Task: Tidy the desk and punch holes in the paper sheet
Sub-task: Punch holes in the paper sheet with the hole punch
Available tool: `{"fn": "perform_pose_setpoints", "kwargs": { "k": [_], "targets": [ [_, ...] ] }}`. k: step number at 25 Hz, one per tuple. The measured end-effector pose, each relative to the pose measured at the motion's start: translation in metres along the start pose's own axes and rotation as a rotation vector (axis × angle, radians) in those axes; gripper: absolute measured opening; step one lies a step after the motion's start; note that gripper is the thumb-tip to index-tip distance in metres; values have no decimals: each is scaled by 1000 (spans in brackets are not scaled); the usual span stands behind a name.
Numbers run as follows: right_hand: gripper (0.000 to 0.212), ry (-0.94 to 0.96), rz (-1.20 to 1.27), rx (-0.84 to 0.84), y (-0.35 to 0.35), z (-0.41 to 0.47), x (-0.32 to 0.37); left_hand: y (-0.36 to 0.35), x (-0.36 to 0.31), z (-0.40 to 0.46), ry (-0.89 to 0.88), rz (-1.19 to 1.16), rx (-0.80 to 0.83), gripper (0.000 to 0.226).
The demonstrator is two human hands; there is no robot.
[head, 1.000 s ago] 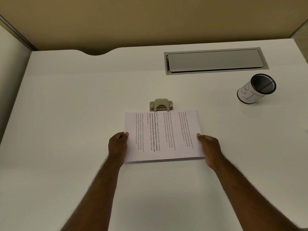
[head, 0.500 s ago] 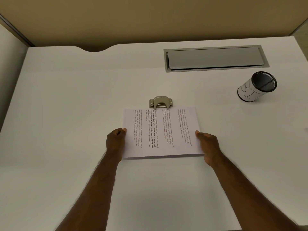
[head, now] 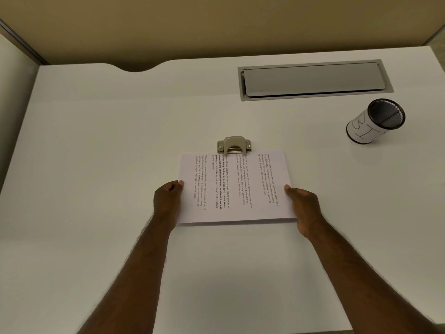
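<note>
Head view shows the left hand (head: 168,201) and right hand (head: 304,206) each pinching a short side edge of the paper sheet (head: 234,188), whose long axis runs left to right. Straight ahead, the hole punch (head: 233,145) meets the sheet's far long edge at its middle, about equally near both hands on the desk (head: 120,141).
</note>
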State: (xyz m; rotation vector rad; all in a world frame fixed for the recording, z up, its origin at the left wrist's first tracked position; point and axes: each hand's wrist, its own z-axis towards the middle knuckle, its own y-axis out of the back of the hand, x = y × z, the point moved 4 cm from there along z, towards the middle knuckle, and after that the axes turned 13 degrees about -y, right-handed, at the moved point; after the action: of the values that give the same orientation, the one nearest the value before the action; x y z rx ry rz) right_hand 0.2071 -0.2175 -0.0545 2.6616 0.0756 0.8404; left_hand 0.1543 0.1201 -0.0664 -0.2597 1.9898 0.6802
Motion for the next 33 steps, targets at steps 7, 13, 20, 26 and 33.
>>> {"fn": "perform_pose_setpoints", "kwargs": {
  "k": [7, 13, 20, 26, 33],
  "targets": [
    [31, 22, 8, 16, 0, 1, 5, -3, -1, 2, 5, 12, 9, 23],
    [28, 51, -39, 5, 3, 8, 8, -5, -7, 2, 0, 26, 30, 20],
    [27, 71, -45, -22, 1, 9, 16, -6, -5, 8, -17, 15, 25, 15],
    [33, 90, -227, -153, 8, 13, 17, 3, -15, 12, -165, 254, -27, 22],
    [31, 564, -442, -373, -17, -14, 79, -14, -16, -6, -674, 767, 176, 85]
  ]
}}
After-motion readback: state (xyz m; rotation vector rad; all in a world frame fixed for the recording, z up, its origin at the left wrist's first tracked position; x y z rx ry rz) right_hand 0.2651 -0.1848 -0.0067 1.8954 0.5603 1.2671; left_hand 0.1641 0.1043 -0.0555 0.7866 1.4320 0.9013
